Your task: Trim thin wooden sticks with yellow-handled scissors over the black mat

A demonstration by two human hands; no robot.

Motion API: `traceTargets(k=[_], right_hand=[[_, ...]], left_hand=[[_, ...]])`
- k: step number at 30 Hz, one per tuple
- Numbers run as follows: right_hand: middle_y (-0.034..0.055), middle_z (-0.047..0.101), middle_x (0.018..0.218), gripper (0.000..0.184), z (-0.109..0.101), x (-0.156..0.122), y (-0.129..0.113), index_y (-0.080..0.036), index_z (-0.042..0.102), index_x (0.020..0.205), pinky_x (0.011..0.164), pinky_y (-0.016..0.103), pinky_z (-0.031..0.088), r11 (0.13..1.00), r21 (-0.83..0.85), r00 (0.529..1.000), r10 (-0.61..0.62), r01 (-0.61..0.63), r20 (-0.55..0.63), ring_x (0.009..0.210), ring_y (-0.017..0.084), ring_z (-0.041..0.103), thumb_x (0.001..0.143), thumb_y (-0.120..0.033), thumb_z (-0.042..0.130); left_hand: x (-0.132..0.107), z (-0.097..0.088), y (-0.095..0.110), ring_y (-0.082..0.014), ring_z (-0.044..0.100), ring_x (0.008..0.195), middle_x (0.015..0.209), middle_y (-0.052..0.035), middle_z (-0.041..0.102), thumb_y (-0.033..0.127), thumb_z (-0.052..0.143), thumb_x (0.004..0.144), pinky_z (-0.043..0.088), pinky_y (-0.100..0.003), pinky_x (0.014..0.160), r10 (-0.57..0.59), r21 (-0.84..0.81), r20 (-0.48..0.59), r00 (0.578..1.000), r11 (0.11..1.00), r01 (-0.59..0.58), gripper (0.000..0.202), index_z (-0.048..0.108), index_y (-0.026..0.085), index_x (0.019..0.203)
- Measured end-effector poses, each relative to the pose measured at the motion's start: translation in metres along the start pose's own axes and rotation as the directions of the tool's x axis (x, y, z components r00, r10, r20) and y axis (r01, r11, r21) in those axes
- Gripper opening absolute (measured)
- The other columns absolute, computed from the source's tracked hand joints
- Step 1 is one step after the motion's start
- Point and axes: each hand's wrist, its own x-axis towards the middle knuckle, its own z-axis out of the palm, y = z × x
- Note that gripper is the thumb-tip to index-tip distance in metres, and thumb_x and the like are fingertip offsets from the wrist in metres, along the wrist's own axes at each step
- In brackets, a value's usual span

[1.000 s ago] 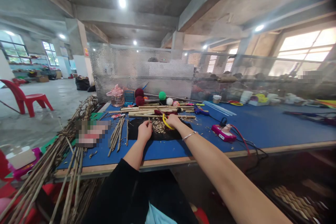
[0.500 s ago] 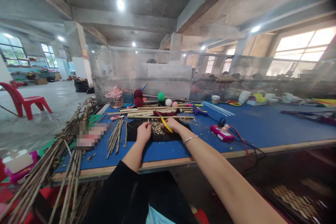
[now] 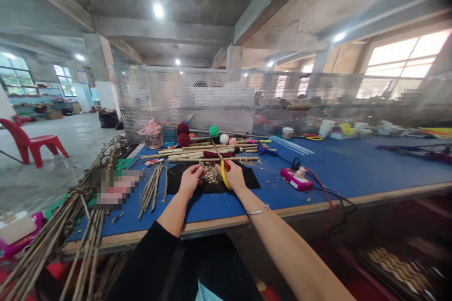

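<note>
The thin stick [image 3: 200, 162] is hard to make out, since the fingers of the left hand [image 3: 190, 179] hide most of it; that hand is pinched in narrow, with just the tip poking up above it. The right hand [image 3: 234, 176] is curled around the scissors [image 3: 223, 176], and it covers part of their yellow and red handles. I can't tell how far apart the blades are. Left of the left hand, small squares blur out a pinkish thing [image 3: 118, 189], and the long twigs [image 3: 76, 216] run off the bottom edge. The bench [image 3: 219, 207] has a blue top, with a black cloth [image 3: 251, 178] under both hands and a heap of wood chips [image 3: 212, 175] between them. Short sticks [image 3: 152, 189] lie left of the left hand, and a pink power strip [image 3: 296, 179] sits right of the right hand. Past the hands are pale rods [image 3: 212, 157], a green ball [image 3: 213, 131] and a metal fence [image 3: 151, 84] full of holes. Far off to the left, a red chair [image 3: 42, 142] stands on the gray floor [image 3: 83, 143]. Half a second ago the blades were hardly showing; now they point away from the right hand toward the green ball, and that hand sits a bit closer to the person.
</note>
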Motion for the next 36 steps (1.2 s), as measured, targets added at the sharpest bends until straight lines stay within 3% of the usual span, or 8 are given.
traceTargets(k=[4, 10, 18, 28, 36], right_hand=[[0.0003, 0.056, 0.063, 0.031, -0.002, -0.005, -0.004, -0.017, 0.056, 0.071, 0.053, 0.021, 0.033, 0.999, -0.020, 0.998, -0.027, 0.028, 0.056, 0.056, 0.011, 0.047, 0.071, -0.048, 0.050], [0.0038, 0.055, 0.087, 0.039, 0.004, -0.013, -0.012, -0.019, 0.055, 0.090, 0.067, 0.024, 0.037, 0.977, -0.192, 0.970, -0.045, 0.093, 0.241, 0.080, 0.015, 0.050, 0.064, -0.048, 0.061], [0.0066, 0.053, 0.097, 0.051, 0.003, -0.013, -0.012, -0.018, 0.050, 0.103, 0.077, 0.028, 0.036, 0.974, -0.198, 0.950, -0.042, 0.107, 0.308, 0.090, 0.018, 0.048, 0.063, -0.047, 0.063], [0.0077, 0.054, 0.096, 0.054, 0.003, -0.014, -0.016, -0.017, 0.046, 0.100, 0.074, 0.028, 0.035, 0.944, -0.270, 0.957, -0.118, 0.191, 0.263, 0.090, 0.020, 0.050, 0.062, -0.053, 0.061], [0.0059, 0.060, 0.082, 0.052, 0.000, -0.013, -0.020, -0.019, 0.046, 0.092, 0.062, 0.026, 0.035, 0.925, -0.361, 0.939, 0.017, 0.116, 0.343, 0.077, 0.020, 0.058, 0.065, -0.062, 0.053]], left_hand=[[-0.002, 0.000, 0.002, -0.0107, 0.054, 0.065, 0.091, -0.0086, 0.063, 0.046, 0.067, 0.055, 0.037, -0.017, 0.048, 0.017, 0.021, -0.017, 1.000, 1.000, -0.017, 0.052, 0.063, 0.014, 0.097], [-0.003, 0.001, 0.000, -0.0053, 0.047, 0.054, 0.087, -0.0054, 0.062, 0.047, 0.062, 0.061, 0.035, -0.015, 0.043, 0.038, 0.070, 0.033, 0.999, 0.997, -0.041, 0.053, 0.060, 0.016, 0.105], [-0.002, 0.002, -0.001, -0.0069, 0.049, 0.055, 0.083, -0.0054, 0.063, 0.041, 0.062, 0.064, 0.038, -0.017, 0.044, 0.059, 0.080, 0.048, 0.997, 0.995, -0.063, 0.048, 0.061, 0.015, 0.104], [-0.002, 0.005, -0.005, -0.0056, 0.047, 0.050, 0.090, -0.0064, 0.064, 0.035, 0.059, 0.067, 0.037, -0.016, 0.041, 0.097, 0.170, 0.104, 0.990, 0.979, -0.114, 0.039, 0.064, 0.013, 0.099], [-0.007, 0.010, 0.000, -0.0066, 0.044, 0.046, 0.081, -0.0061, 0.064, 0.034, 0.056, 0.069, 0.038, -0.019, 0.042, 0.157, 0.199, 0.114, 0.981, 0.964, -0.178, 0.036, 0.065, 0.010, 0.094]])
